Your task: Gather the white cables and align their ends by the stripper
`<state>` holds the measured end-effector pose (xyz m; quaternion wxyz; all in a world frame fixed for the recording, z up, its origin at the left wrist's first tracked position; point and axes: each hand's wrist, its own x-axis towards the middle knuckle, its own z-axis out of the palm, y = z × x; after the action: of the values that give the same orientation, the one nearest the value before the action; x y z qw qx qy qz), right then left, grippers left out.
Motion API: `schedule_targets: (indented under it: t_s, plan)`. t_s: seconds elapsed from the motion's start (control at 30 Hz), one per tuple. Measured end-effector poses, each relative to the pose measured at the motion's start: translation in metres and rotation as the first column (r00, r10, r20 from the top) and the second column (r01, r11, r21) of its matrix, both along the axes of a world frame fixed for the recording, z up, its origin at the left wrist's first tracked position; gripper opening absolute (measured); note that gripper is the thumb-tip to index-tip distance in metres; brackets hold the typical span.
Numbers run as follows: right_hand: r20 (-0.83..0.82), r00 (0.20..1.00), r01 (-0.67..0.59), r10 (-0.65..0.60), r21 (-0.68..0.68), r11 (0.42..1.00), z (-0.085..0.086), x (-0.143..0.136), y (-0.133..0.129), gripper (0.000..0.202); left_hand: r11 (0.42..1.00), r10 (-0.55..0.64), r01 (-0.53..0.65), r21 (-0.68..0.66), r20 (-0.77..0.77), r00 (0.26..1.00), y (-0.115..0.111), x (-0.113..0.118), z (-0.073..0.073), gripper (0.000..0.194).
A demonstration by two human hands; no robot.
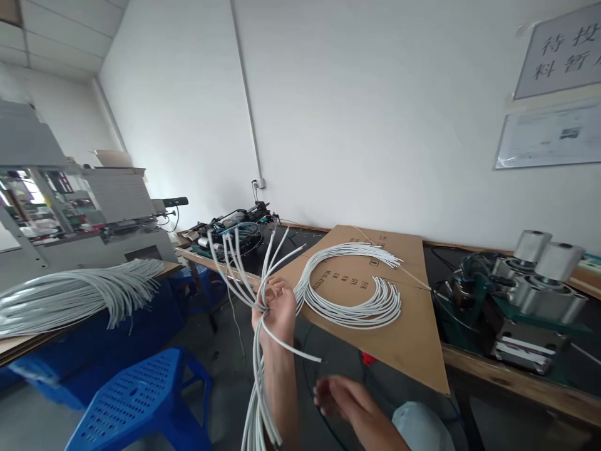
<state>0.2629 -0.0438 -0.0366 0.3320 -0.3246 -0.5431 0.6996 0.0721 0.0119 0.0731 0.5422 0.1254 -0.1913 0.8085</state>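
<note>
My left hand point(280, 305) is closed round a bundle of white cables point(258, 382), palm turned up. Their cut ends fan out above the fingers, and the other ends hang down past my forearm. One cable point(295, 352) sticks out to the right, apart from the bunch. Lower and to the right, my right hand point(342, 396) is smeared by motion near my knee, touching no cable that I can see; its fingers look bent. Beyond the hands, a curved bundle of white cables point(323, 305) lies on a cardboard sheet point(413, 351) on the bench.
A large pile of white cables point(70, 294) rests on a table at left, behind a blue plastic stool point(136, 394). A machine with metal cylinders point(539, 294) stands at the bench's right. Tangled black equipment point(235, 225) sits at the bench's far left end.
</note>
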Motion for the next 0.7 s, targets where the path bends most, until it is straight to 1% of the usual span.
schedule_targets:
  t_s: [0.03, 0.07, 0.13, 0.17, 0.2, 0.23, 0.27, 0.3, 0.33, 0.37, 0.4, 0.43, 0.47, 0.5, 0.53, 0.57, 0.63, 0.7]
  plan:
    - [-0.047, 0.999, -0.023, 0.022, -0.025, 0.999, -0.003, -0.020, 0.007, 0.082, 0.999, -0.031, 0.030, 0.031, 0.025, 0.999, -0.001, -0.005, -0.004, 0.013]
    - [-0.091, 0.995, -0.046, 0.041, -0.048, 0.998, -0.004, -0.039, 0.012, 0.085, 0.995, -0.073, 0.070, 0.068, 0.051, 0.996, -0.004, -0.009, -0.010, 0.013]
    - [-0.157, 0.982, -0.122, 0.107, -0.088, 0.989, -0.002, -0.071, 0.019, 0.081, 0.971, -0.201, 0.183, 0.155, 0.105, 0.974, -0.010, -0.014, -0.021, 0.014]
    - [-0.185, 0.973, -0.158, 0.139, -0.090, 0.983, 0.000, -0.084, 0.019, 0.075, 0.944, -0.290, 0.260, 0.204, 0.136, 0.947, -0.014, -0.017, -0.026, 0.015]
    - [-0.214, 0.963, -0.184, 0.163, -0.081, 0.980, 0.003, -0.096, 0.018, 0.066, 0.900, -0.401, 0.351, 0.258, 0.173, 0.900, -0.017, -0.019, -0.031, 0.016]
    - [-0.238, 0.955, -0.200, 0.179, -0.067, 0.978, 0.006, -0.106, 0.016, 0.056, 0.832, -0.530, 0.454, 0.319, 0.217, 0.820, -0.021, -0.022, -0.036, 0.017]
    - [-0.259, 0.947, -0.211, 0.192, -0.050, 0.976, 0.008, -0.114, 0.013, 0.045, 0.732, -0.670, 0.560, 0.388, 0.263, 0.694, -0.024, -0.026, -0.039, 0.017]
    - [-0.277, 0.940, -0.216, 0.198, -0.035, 0.976, 0.011, -0.122, 0.010, 0.036, 0.591, -0.805, 0.656, 0.468, 0.298, 0.513, -0.026, -0.031, -0.042, 0.017]
    - [-0.291, 0.935, -0.219, 0.203, -0.025, 0.975, 0.012, -0.129, 0.008, 0.030, 0.407, -0.910, 0.723, 0.558, 0.315, 0.269, -0.028, -0.036, -0.045, 0.015]
    - [-0.303, 0.931, -0.220, 0.204, -0.019, 0.975, 0.013, -0.135, 0.005, 0.026, 0.171, -0.952, 0.740, 0.650, 0.303, -0.046, -0.029, -0.042, -0.047, 0.014]
    - [-0.315, 0.928, -0.218, 0.201, -0.017, 0.976, 0.013, -0.141, 0.004, 0.025, -0.071, -0.894, 0.671, 0.738, 0.252, -0.371, -0.030, -0.048, -0.049, 0.013]
    - [-0.326, 0.925, -0.212, 0.194, -0.021, 0.977, 0.012, -0.146, 0.003, 0.026, -0.255, -0.757, 0.526, 0.811, 0.172, -0.631, -0.029, -0.054, -0.051, 0.013]
    - [-0.336, 0.923, -0.208, 0.186, -0.030, 0.978, 0.010, -0.152, 0.003, 0.028, -0.352, -0.605, 0.356, 0.866, 0.080, -0.792, -0.028, -0.061, -0.054, 0.015]
    - [-0.346, 0.921, -0.204, 0.177, -0.042, 0.978, 0.007, -0.157, 0.004, 0.029, -0.370, -0.496, 0.202, 0.907, -0.008, -0.868, -0.025, -0.067, -0.057, 0.018]
    - [-0.355, 0.919, -0.201, 0.169, -0.055, 0.978, 0.004, -0.162, 0.006, 0.031, -0.331, -0.454, 0.082, 0.940, -0.082, -0.887, -0.023, -0.073, -0.060, 0.021]
    - [-0.363, 0.918, -0.198, 0.161, -0.068, 0.978, 0.000, -0.167, 0.008, 0.031, -0.261, -0.471, -0.011, 0.965, -0.138, -0.871, -0.020, -0.077, -0.064, 0.024]
    - [-0.369, 0.917, -0.199, 0.154, -0.089, 0.976, -0.010, -0.174, 0.013, 0.029, -0.110, -0.544, -0.177, 0.978, -0.208, -0.813, -0.014, -0.084, -0.072, 0.027]
    - [-0.368, 0.917, -0.202, 0.154, -0.096, 0.975, -0.021, -0.178, 0.018, 0.030, 0.004, -0.593, -0.331, 0.944, -0.264, -0.761, -0.009, -0.088, -0.080, 0.029]
